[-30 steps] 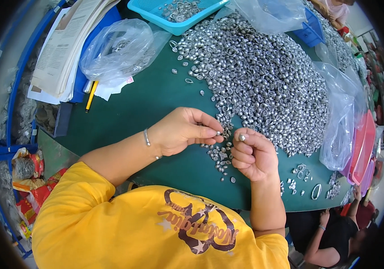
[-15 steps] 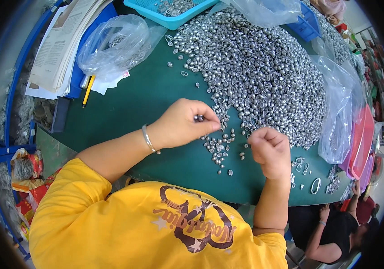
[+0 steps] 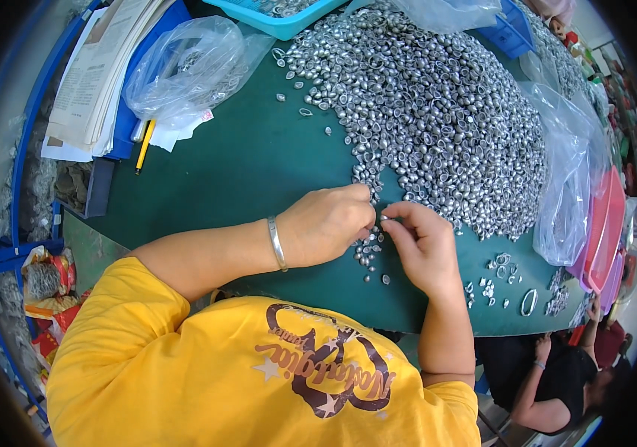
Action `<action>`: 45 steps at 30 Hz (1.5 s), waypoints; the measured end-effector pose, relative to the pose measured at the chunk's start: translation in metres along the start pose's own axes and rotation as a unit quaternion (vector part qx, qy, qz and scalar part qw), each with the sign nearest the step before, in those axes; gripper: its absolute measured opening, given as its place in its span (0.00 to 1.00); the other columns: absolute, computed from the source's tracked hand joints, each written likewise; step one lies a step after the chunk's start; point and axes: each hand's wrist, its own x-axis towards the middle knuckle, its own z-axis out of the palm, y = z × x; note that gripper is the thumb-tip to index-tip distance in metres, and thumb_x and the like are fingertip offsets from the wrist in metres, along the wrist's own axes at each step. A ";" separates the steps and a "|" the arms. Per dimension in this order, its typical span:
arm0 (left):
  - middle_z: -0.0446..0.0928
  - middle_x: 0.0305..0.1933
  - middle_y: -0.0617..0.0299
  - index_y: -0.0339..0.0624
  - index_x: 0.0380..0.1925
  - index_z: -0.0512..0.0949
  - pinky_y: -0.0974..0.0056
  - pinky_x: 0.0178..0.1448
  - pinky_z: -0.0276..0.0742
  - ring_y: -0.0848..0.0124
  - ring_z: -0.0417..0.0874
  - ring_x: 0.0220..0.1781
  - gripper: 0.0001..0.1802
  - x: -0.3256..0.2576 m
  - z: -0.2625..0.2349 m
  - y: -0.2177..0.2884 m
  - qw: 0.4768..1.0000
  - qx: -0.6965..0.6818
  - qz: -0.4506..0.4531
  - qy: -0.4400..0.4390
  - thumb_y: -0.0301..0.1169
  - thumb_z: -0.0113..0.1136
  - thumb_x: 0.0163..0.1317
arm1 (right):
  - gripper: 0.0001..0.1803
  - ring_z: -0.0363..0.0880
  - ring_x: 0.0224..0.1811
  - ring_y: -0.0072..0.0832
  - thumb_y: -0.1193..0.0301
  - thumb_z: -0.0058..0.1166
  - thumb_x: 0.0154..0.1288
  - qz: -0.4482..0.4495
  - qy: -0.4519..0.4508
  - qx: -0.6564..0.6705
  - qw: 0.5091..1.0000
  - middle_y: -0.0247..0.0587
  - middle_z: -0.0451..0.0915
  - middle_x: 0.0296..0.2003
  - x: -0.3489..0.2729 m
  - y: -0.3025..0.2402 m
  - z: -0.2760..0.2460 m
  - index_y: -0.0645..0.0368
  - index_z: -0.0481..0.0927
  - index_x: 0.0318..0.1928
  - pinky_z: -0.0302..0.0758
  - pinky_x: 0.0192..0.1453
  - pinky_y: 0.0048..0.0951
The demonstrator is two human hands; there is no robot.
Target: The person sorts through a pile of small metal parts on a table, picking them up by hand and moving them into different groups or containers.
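Observation:
A large heap of small silvery oval metal pieces (image 3: 445, 119) covers the far right of the green table (image 3: 229, 179). My left hand (image 3: 333, 226), palm down with fingers curled, is at the heap's near tail; what it holds, if anything, is hidden under the fingers. Close beside it, my right hand (image 3: 426, 244) pinches one small silvery metal piece (image 3: 384, 218) between thumb and fingertip. A few loose oval pieces (image 3: 365, 258) lie just below the two hands, partly covered by the left one.
Clear plastic bags (image 3: 184, 71) lie at left, and another clear bag (image 3: 560, 179) at right beside red trays (image 3: 605, 231). A blue basket (image 3: 281, 26) stands at the far edge. Papers (image 3: 99, 82) and a yellow pen (image 3: 144, 149) are left. Rings (image 3: 529, 302) lie near right; a person in black (image 3: 556, 387) sits beyond.
My left hand has moved right and slightly down, turning palm down, so the pieces seen in its fingers are hidden. My right hand has moved left and now pinches a piece.

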 end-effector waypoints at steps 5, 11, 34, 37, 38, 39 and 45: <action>0.68 0.28 0.56 0.38 0.24 0.74 0.61 0.33 0.71 0.60 0.74 0.30 0.05 -0.002 -0.002 -0.002 1.000 0.001 0.021 -0.008 0.24 0.60 0.47 | 0.05 0.60 0.22 0.10 0.78 0.54 0.55 0.076 -0.060 0.226 0.969 0.23 0.68 0.21 -0.001 -0.001 -0.015 0.62 0.74 0.33 0.58 0.25 0.12; 0.72 0.28 0.61 0.37 0.26 0.73 0.71 0.26 0.68 0.74 0.72 0.25 0.03 0.003 -0.019 0.004 0.877 -0.433 -0.194 -0.076 0.24 0.57 0.53 | 0.07 0.59 0.19 0.13 0.72 0.51 0.59 0.075 -0.083 0.525 0.844 0.28 0.67 0.21 -0.004 0.011 -0.019 0.61 0.69 0.35 0.55 0.20 0.14; 0.75 0.30 0.61 0.35 0.37 0.73 0.77 0.28 0.70 0.77 0.75 0.29 0.07 0.002 -0.017 -0.016 0.599 -0.742 -0.302 -0.008 0.24 0.53 0.58 | 0.10 0.68 0.15 0.18 0.80 0.61 0.47 -0.036 0.101 0.017 0.994 0.36 0.74 0.19 0.005 -0.018 0.007 0.62 0.79 0.33 0.64 0.19 0.17; 0.75 0.31 0.61 0.35 0.37 0.73 0.77 0.26 0.69 0.77 0.75 0.30 0.07 0.000 -0.012 -0.018 0.586 -0.754 -0.294 -0.042 0.24 0.53 0.58 | 0.11 0.64 0.14 0.16 0.80 0.62 0.45 -0.106 0.110 0.036 0.988 0.33 0.72 0.17 0.005 -0.020 0.013 0.61 0.79 0.34 0.61 0.17 0.16; 0.75 0.31 0.61 0.35 0.37 0.73 0.78 0.26 0.68 0.78 0.75 0.30 0.07 0.000 -0.011 -0.017 0.584 -0.756 -0.290 -0.053 0.24 0.52 0.58 | 0.12 0.64 0.15 0.16 0.80 0.63 0.45 -0.131 0.107 0.013 0.985 0.32 0.71 0.16 0.005 -0.018 0.013 0.61 0.79 0.34 0.61 0.17 0.17; 0.75 0.31 0.61 0.35 0.37 0.73 0.78 0.26 0.68 0.78 0.75 0.30 0.07 -0.001 -0.010 -0.016 0.586 -0.756 -0.288 -0.054 0.24 0.52 0.58 | 0.11 0.65 0.15 0.16 0.80 0.62 0.46 -0.137 0.103 0.011 0.985 0.31 0.71 0.16 0.005 -0.017 0.013 0.61 0.79 0.34 0.61 0.18 0.17; 0.73 0.31 0.63 0.37 0.35 0.72 0.79 0.22 0.63 0.80 0.69 0.25 0.08 0.002 -0.016 -0.009 0.581 -0.758 -0.294 -0.018 0.30 0.50 0.61 | 0.01 0.63 0.15 0.16 0.78 0.51 0.56 0.114 0.089 0.442 0.885 0.32 0.71 0.20 0.000 -0.005 0.010 0.63 0.74 0.31 0.59 0.18 0.15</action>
